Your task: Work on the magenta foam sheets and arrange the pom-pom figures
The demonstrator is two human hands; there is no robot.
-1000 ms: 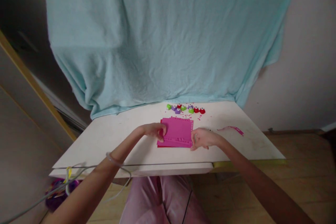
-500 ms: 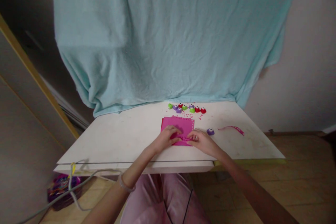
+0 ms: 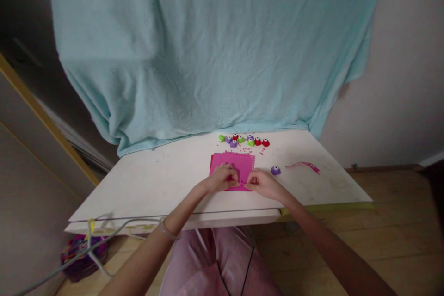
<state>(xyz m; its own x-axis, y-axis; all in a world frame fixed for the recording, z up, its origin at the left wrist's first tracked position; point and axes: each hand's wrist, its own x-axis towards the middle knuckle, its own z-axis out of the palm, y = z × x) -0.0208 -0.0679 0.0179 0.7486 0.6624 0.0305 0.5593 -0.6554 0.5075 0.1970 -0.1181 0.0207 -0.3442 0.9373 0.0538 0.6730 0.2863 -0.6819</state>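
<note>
A stack of pink paper sheets [image 3: 244, 163] lies on the table, with rows of punched holes along the top and right edges. Over its lower part, my left hand [image 3: 222, 178] is closed, thumb and fingers pinching one end of a narrow pink paper strip [image 3: 242, 184]. My right hand [image 3: 264, 184] pinches the other end, close to the left fingertips. The fingers hide most of the strip. Right of my right hand sits a small purple craft punch [image 3: 275, 170] with a white top. A curled pink strip with holes [image 3: 307, 165] lies farther right.
Several small green, purple and red punches [image 3: 251, 142] cluster at the back of the table [image 3: 166, 180], with pink paper bits scattered before them. A light-blue cloth [image 3: 222, 55] hangs behind. A grey cable [image 3: 121, 227] runs past the table's front left edge.
My hands have drawn slightly closer together, and less of the strip shows between them. The view has shifted a little; the punches and loose strip stay in place.
</note>
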